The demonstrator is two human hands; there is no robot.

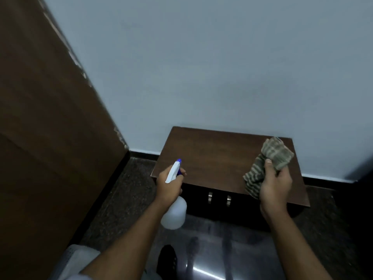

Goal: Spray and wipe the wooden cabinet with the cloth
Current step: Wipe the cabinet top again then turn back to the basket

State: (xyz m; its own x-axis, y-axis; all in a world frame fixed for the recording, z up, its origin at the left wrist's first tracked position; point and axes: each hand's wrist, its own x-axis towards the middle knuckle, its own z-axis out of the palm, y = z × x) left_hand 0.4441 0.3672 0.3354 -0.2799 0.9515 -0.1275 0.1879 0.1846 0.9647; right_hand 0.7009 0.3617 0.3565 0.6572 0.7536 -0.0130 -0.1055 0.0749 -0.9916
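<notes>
A low wooden cabinet (212, 156) with a dark brown top stands against the pale wall, two metal handles on its dark front. My left hand (168, 183) grips a white spray bottle (174, 213) by its neck, the blue nozzle pointing at the cabinet's front left corner. My right hand (275, 183) holds a crumpled striped green-grey cloth (272, 156) above the right part of the cabinet top; I cannot tell whether the cloth touches the wood.
A tall brown wooden panel (46, 128) fills the left side. The floor (212, 259) is dark and glossy, with a black skirting along the wall. A dark shoe (167, 261) shows near the bottom.
</notes>
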